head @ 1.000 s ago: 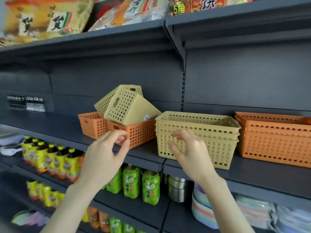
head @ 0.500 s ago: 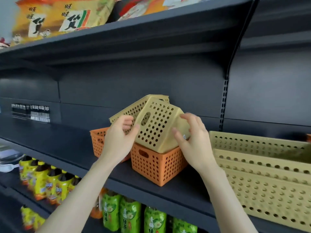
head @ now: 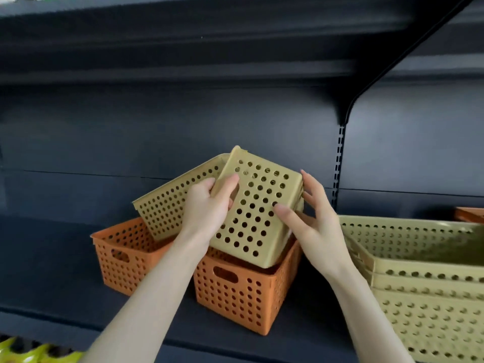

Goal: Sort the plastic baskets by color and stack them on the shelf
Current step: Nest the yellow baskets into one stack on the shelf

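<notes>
Yellow basket (head: 256, 210), tipped up on one corner, holed wall facing the camera, lower end sunk in the mouth of the near orange basket (head: 235, 297), mid-shelf. Gripped at both ends: left hand (head: 209, 208) curled round the left edge, thumb across what looks like the handle slot; right hand (head: 314, 226) clamped on the right edge, thumb pressed on the holed wall, fingers wrapped behind. Leaning just behind and to the left, a second yellow basket (head: 170, 203), its foot inside the far orange basket (head: 117, 255); touching the held one or not, hard to tell. To the right, near, a nested yellow stack (head: 424, 297) on the shelf (head: 52, 271); beyond it, a sliver of orange (head: 471, 214).

Probably thin moulded plastic: light, fairly stiff, yet apt to flex if squeezed mid-wall. Smooth and a little slippery, so best taken at the rolled rim or through the handle slot, not by the flat sides. Not fragile, though likely to snag in the orange mouth; better lifted straight up before any swing right toward the yellow stack.
</notes>
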`<state>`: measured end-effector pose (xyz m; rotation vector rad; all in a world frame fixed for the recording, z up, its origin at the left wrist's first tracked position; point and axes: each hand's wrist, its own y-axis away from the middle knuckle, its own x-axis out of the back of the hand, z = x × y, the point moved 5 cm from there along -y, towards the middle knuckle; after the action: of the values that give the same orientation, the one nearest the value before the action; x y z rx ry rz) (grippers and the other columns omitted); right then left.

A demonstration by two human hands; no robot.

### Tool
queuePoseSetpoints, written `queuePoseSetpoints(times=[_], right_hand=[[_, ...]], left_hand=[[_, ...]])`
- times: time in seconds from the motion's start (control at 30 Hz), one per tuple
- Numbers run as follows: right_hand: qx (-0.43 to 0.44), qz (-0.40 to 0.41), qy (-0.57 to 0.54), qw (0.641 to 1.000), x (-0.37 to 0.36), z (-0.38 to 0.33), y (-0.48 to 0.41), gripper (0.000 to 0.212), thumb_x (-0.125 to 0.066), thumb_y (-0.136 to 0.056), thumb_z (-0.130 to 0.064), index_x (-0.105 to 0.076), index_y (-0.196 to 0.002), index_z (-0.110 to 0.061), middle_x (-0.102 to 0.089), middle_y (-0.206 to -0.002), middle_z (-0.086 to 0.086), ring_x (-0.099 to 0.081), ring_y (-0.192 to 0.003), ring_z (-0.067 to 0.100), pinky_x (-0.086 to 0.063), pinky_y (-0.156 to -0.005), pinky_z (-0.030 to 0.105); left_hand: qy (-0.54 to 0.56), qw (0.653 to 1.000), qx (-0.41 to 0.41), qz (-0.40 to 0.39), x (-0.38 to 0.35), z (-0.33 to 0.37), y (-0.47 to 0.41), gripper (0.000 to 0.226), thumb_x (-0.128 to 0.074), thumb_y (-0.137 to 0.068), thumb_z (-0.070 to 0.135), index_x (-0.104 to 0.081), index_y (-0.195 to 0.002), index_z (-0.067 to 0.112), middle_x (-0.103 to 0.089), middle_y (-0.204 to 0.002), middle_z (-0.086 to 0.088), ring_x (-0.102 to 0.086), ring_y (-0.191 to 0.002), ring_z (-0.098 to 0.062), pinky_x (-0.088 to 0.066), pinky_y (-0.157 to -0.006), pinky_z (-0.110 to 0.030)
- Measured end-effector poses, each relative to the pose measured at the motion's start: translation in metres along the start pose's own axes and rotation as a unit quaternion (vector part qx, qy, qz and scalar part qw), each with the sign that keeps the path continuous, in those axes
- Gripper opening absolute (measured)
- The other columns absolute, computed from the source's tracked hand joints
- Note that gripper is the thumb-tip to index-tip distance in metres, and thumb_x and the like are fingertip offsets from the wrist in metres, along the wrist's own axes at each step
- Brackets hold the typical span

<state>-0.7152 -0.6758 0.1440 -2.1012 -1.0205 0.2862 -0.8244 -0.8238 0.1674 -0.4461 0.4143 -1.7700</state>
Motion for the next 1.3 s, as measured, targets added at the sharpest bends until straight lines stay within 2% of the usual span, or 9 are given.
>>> queuePoseSetpoints(times=[0.07,0.23,0.43,0.7,0.87,0.93,1.0,1.13,1.3], right_hand=[[0.027,0.013,-0.008,1.000,0.000,-0.013,0.000,0.065,-0.067,-0.084,-0.016,-0.036,-0.140,-0.022,-0.053,-0.133,-0.011,-0.047,-0.120,-0.010,-0.050,-0.093,0.026],[0.090,0.038,0.034,0.995,0.000,-0.041,0.009,0.065,-0.073,-0.077,-0.007,-0.042,-0.133,-0.020,-0.052,-0.134,-0.005,-0.045,-0.125,-0.005,-0.043,-0.094,0.015],[0.134,0.021,0.073,0.988,-0.010,-0.057,0.023,0.067,-0.076,-0.075,-0.008,-0.043,-0.133,-0.013,-0.048,-0.137,0.004,-0.042,-0.132,0.018,-0.040,-0.104,0.029],[0.164,0.022,0.079,0.983,0.014,-0.070,0.045,0.061,-0.079,-0.071,-0.021,-0.049,-0.124,-0.015,-0.047,-0.136,-0.001,-0.040,-0.134,0.018,-0.041,-0.104,0.032],[0.072,-0.033,0.024,0.997,0.050,-0.069,0.048,0.068,-0.070,-0.076,-0.047,-0.042,-0.135,-0.030,-0.030,-0.151,-0.014,-0.030,-0.139,0.008,-0.037,-0.108,0.045],[0.048,-0.053,0.003,0.997,0.071,-0.073,0.050,0.080,-0.065,-0.071,-0.062,-0.037,-0.139,-0.032,-0.021,-0.154,-0.020,-0.026,-0.139,0.000,-0.037,-0.110,0.037],[0.029,-0.058,-0.007,0.998,0.096,-0.077,0.053,0.089,-0.060,-0.067,-0.072,-0.032,-0.142,-0.033,-0.016,-0.154,-0.024,-0.026,-0.137,-0.006,-0.037,-0.108,0.025],[-0.012,-0.018,0.003,1.000,0.157,-0.069,0.051,0.086,-0.060,-0.072,-0.063,-0.024,-0.145,-0.034,-0.011,-0.156,-0.021,-0.025,-0.140,0.005,-0.032,-0.113,0.039],[-0.055,0.054,0.005,0.997,0.229,-0.052,0.048,0.121,-0.079,-0.052,-0.064,-0.007,-0.146,-0.041,-0.013,-0.157,-0.011,-0.027,-0.140,0.014,-0.031,-0.112,0.047]], left_hand=[[0.035,0.999,-0.031,0.003,0.005,0.006,0.000,0.041,-0.057,-0.086,0.043,-0.062,-0.082,0.002,-0.053,-0.062,0.003,-0.048,-0.054,-0.006,-0.041,-0.050,-0.015],[0.086,0.993,-0.074,-0.031,0.016,0.018,0.011,0.032,-0.061,-0.081,0.048,-0.062,-0.072,0.017,-0.057,-0.053,0.014,-0.052,-0.051,0.005,-0.040,-0.047,-0.009],[0.059,0.992,-0.108,0.018,0.029,0.039,0.019,0.038,-0.064,-0.071,0.062,-0.057,-0.074,0.025,-0.064,-0.071,0.009,-0.062,-0.069,-0.008,-0.049,-0.064,-0.032],[0.142,0.980,-0.121,0.071,0.020,0.052,0.050,0.028,-0.072,-0.069,0.053,-0.061,-0.064,0.028,-0.063,-0.062,0.008,-0.060,-0.062,-0.011,-0.052,-0.061,-0.037],[0.135,0.964,-0.210,0.090,0.003,0.075,0.087,0.018,-0.074,-0.071,0.041,-0.060,-0.070,0.030,-0.066,-0.071,0.014,-0.061,-0.066,-0.003,-0.049,-0.060,-0.020],[0.129,0.956,-0.248,0.092,-0.008,0.086,0.103,0.015,-0.072,-0.071,0.040,-0.062,-0.075,0.031,-0.067,-0.076,0.017,-0.063,-0.071,-0.003,-0.050,-0.063,-0.019],[0.122,0.950,-0.271,0.093,-0.020,0.093,0.117,0.015,-0.072,-0.070,0.045,-0.065,-0.078,0.034,-0.068,-0.080,0.016,-0.064,-0.076,-0.009,-0.053,-0.070,-0.033],[0.102,0.947,-0.290,0.097,-0.047,0.104,0.141,0.042,-0.069,-0.061,0.066,-0.064,-0.074,0.027,-0.064,-0.081,-0.003,-0.060,-0.081,-0.031,-0.046,-0.074,-0.059],[0.052,0.936,-0.343,0.057,-0.073,0.136,0.150,0.052,-0.068,-0.061,0.061,-0.051,-0.059,0.013,-0.044,-0.066,0.005,-0.039,-0.076,-0.011,-0.036,-0.076,-0.051]])
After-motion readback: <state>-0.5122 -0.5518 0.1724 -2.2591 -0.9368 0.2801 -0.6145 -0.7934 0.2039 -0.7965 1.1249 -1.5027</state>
